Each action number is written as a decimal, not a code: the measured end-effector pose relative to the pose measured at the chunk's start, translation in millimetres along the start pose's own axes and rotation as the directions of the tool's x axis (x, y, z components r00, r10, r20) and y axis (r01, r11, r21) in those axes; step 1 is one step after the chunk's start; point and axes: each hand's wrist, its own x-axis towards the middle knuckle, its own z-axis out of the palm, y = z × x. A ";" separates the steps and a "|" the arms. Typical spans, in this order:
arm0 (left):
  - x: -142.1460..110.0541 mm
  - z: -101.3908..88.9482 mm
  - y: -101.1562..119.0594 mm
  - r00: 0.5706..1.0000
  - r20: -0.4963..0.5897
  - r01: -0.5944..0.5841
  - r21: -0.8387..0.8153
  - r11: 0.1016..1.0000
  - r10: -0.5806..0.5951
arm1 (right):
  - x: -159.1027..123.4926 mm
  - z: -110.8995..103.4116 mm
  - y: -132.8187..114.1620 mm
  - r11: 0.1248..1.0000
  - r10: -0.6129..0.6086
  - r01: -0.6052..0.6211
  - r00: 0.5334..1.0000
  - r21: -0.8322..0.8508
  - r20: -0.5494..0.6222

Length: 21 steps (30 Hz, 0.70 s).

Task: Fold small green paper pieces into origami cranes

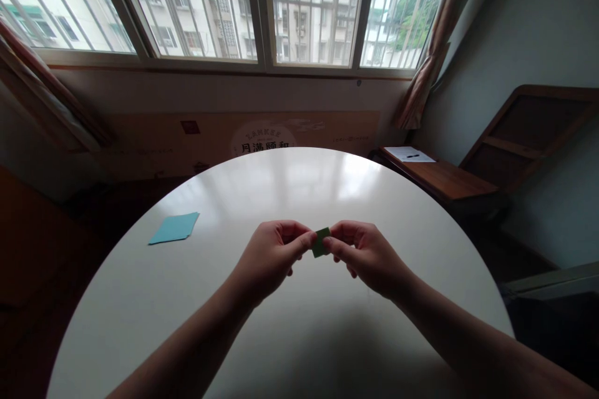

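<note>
A small green piece of paper [321, 243], apparently folded, is held up over the middle of the round white table [224, 199]. My left hand [276, 252] pinches its left edge between thumb and forefinger. From the other side, the thumb and fingers of my right hand [367, 252] grip the right edge. Both hands are closed, their other fingers curled beneath. Part of the paper is hidden behind the thumbs. A stack of light blue square paper [174, 228] lies on the table to the left, apart from both hands.
Behind the table, a printed orange-brown panel [327, 131] stands under the barred window [313, 12]. At the right is a wooden chair [449, 177] with a white sheet [407, 154] and a pen [412, 156] on its seat. Curtains hang at both sides.
</note>
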 end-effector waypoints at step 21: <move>2.5 3.3 -3.1 0.999 0.011 0.040 -0.079 0.996 -0.040 | 2.8 -2.0 1.3 0.999 0.027 -0.027 1.000 -0.021 -0.013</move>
